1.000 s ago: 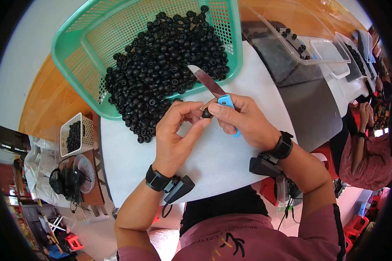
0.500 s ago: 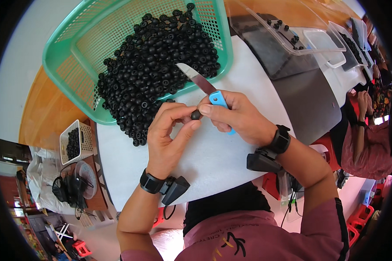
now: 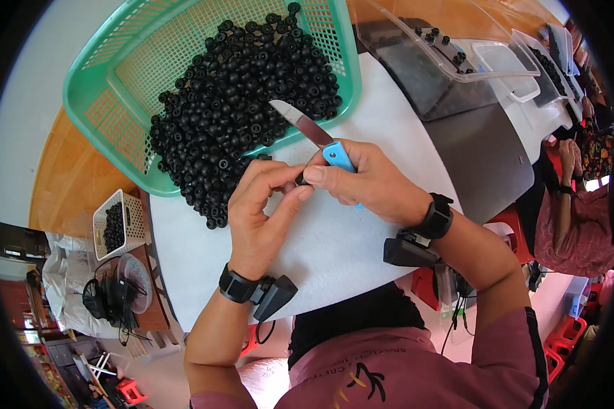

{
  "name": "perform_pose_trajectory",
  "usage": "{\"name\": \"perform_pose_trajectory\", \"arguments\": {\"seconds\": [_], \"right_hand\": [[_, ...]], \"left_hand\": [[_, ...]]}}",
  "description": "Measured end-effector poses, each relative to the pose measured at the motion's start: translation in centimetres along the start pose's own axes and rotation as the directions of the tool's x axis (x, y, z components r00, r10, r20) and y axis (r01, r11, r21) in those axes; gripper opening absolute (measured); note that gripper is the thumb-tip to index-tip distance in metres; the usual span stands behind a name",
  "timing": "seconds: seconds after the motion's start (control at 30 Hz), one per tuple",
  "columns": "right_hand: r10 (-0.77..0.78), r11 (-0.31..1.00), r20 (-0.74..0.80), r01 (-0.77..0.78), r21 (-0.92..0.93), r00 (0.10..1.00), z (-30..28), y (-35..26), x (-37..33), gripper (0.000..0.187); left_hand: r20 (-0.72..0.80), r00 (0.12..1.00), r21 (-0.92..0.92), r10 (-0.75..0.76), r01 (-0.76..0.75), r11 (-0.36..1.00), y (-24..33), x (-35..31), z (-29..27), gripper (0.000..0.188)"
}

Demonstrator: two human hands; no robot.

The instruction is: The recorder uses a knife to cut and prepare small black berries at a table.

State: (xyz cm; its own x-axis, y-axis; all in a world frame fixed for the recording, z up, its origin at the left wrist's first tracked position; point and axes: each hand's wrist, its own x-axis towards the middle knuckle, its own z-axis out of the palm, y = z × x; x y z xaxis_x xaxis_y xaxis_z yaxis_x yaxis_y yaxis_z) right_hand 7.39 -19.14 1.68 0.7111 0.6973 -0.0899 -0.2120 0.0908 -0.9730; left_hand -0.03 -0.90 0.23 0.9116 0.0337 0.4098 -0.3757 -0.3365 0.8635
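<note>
Between the thumb and forefinger of my left hand is a small round black piece, mostly covered by fingers. My right hand is closed around the blue handle of a folding knife, its blade tilted up and left, away from the piece. The right thumb presses against the black piece, so both hands meet there. Just beyond them, a green plastic basket holds a heap of similar black pieces, with hollow round openings. Some of them spill over its near edge onto the white sheet beside my left hand.
Clear plastic bins with a few black parts stand at the far right, near a dark flat panel. A small white basket of black pieces sits at left. Another person is at the right edge.
My right hand and the knife have shifted slightly left. The right thumb now covers more of the black piece, which shows less between the fingers. My left hand stays nearly in place.
</note>
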Motion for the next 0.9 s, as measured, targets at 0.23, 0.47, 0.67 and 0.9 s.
{"name": "perform_pose_trajectory", "arguments": {"seconds": [0.23,0.47,0.67,0.9], "right_hand": [[0.008,0.995,0.033,-0.012,0.103,0.999,-0.15,0.39,0.12,0.024],[-0.142,0.989,-0.014,0.141,-0.039,0.990,0.09,0.42,0.01,0.028],[-0.469,0.790,0.050,0.444,-0.423,0.882,-0.88,0.69,-0.19,0.026],[-0.561,0.574,0.231,0.575,-0.584,0.795,-0.63,0.40,0.00,0.022]], "left_hand": [[0.012,0.992,-0.275,-0.122,0.121,0.954,-0.54,-0.19,0.17,0.023],[0.040,0.988,-0.412,-0.148,0.152,0.899,-0.78,-0.12,0.23,0.022],[0.062,0.962,-0.548,-0.266,0.255,0.796,-0.75,-0.46,-0.25,0.025],[0.055,0.947,-0.672,-0.316,0.269,0.690,-0.58,-0.42,-0.44,0.030]]}}
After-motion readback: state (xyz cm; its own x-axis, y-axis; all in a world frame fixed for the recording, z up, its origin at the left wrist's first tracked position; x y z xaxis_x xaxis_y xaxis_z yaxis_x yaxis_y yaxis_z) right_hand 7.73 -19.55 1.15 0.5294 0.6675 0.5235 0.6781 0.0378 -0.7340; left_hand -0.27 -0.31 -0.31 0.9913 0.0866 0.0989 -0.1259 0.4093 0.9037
